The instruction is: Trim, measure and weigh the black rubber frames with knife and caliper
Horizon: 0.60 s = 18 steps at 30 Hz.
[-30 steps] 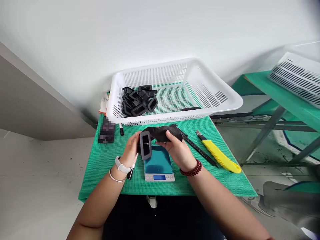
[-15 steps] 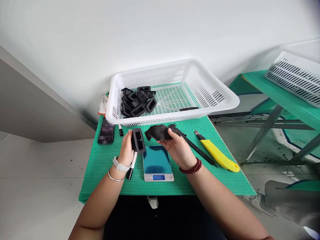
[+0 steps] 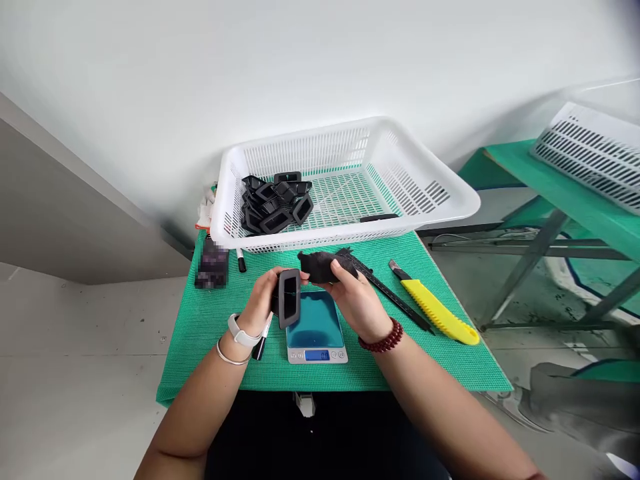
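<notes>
My left hand [image 3: 260,303] grips a black rectangular frame part [image 3: 289,298], held upright over the left edge of a small digital scale [image 3: 316,327]. My right hand [image 3: 353,300] holds a crumpled black cloth [image 3: 320,265] right beside the part, above the scale's teal pan. The two hands nearly touch. More black frame parts [image 3: 274,202] lie piled in the left corner of a white slotted basket [image 3: 425,193] behind the scale.
A yellow utility knife [image 3: 435,305] and a black caliper [image 3: 390,290] lie right of the scale on the green mat [image 3: 210,333]. A marker pen [image 3: 261,340] lies under my left wrist. A dark blurred object [image 3: 213,263] sits at the left. Another green table [image 3: 565,193] with a basket stands at right.
My left hand swung the frame part away to the left, then brought it back beside the cloth over the scale. My right hand stayed near the scale's far edge with the cloth.
</notes>
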Each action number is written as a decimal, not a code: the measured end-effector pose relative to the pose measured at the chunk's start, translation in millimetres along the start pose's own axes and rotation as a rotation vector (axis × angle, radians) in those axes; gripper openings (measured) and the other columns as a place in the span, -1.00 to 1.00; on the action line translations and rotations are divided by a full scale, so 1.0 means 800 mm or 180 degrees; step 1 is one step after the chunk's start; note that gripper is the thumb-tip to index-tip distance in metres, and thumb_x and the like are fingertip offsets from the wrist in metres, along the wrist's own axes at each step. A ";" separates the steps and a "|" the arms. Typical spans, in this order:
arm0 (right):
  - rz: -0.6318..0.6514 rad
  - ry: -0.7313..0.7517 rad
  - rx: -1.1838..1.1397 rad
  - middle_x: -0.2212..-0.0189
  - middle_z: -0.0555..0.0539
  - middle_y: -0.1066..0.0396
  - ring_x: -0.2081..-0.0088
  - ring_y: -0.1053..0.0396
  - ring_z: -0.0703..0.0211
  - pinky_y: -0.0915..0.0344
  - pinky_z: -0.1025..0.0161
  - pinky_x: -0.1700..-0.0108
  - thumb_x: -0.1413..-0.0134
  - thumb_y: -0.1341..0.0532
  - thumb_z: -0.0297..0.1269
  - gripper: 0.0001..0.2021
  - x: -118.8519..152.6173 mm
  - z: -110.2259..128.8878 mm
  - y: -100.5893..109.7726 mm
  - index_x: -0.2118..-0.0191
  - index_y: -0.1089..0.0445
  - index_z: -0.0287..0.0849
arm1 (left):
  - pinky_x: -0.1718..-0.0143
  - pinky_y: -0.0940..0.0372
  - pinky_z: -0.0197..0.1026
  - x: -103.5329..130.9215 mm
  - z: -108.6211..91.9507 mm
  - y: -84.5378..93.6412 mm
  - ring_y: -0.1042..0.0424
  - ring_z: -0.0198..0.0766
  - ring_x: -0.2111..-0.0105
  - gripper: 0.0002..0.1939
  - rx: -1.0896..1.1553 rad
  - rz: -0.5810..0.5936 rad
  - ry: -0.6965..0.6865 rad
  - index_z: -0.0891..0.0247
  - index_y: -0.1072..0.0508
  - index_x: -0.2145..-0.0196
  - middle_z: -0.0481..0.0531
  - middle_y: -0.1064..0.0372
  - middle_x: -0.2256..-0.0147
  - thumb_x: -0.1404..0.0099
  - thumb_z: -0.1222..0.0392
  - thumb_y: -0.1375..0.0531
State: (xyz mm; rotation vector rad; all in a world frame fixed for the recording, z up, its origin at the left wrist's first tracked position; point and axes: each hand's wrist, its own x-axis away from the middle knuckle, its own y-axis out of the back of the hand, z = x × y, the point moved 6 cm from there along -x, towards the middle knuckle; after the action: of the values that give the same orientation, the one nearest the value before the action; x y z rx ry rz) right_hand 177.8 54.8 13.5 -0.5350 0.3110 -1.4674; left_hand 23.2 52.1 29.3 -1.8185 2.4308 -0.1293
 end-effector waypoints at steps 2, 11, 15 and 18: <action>0.0062 -0.0023 -0.0032 0.13 -0.09 -0.57 -0.06 -0.43 -0.07 -0.38 -0.05 -0.12 -0.07 -0.32 0.04 -0.69 -0.001 -0.002 0.000 0.21 -0.57 -0.07 | 0.02 -0.42 -0.01 0.000 0.001 0.002 -0.53 -0.06 0.11 -0.41 -0.0090 -0.0088 0.0008 0.26 -0.56 0.18 0.19 -0.56 0.14 -0.39 -0.26 0.06; -0.0056 -0.0199 -0.0237 0.13 -0.09 -0.58 -0.01 -0.47 -0.05 -0.35 -0.05 -0.15 0.01 -0.38 0.02 -0.68 -0.001 -0.006 0.000 0.21 -0.59 -0.10 | 0.06 -0.42 -0.01 0.000 0.007 0.015 -0.50 -0.05 0.05 -0.40 -0.0512 -0.0296 -0.0266 0.19 -0.52 0.08 0.16 -0.52 0.03 -0.37 -0.30 0.07; -0.0006 -0.0063 0.0055 0.17 -0.08 -0.58 0.03 -0.47 -0.03 -0.35 -0.04 -0.13 -0.01 -0.38 0.00 -0.69 -0.001 -0.006 0.002 0.22 -0.57 -0.10 | -0.08 -0.38 0.06 0.000 0.012 0.012 -0.45 0.00 -0.08 -0.39 -0.0318 -0.0185 -0.0248 0.18 -0.51 0.01 0.18 -0.48 -0.05 -0.36 -0.31 0.04; -0.0040 0.0178 0.0577 0.11 -0.07 -0.56 0.01 -0.46 -0.02 -0.33 -0.02 -0.14 -0.01 -0.38 -0.01 -0.66 -0.001 -0.003 0.004 0.14 -0.54 -0.09 | -0.15 -0.31 0.08 0.000 0.014 0.011 -0.40 0.02 -0.14 -0.38 -0.0410 -0.0105 -0.0261 0.18 -0.51 0.01 0.18 -0.44 -0.10 -0.32 -0.34 0.00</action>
State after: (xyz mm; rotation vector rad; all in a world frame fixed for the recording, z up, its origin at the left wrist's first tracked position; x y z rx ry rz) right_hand 179.6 55.0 9.6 -0.3512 0.2159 -1.5075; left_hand 16.6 54.3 16.9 -1.8759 2.4050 0.0996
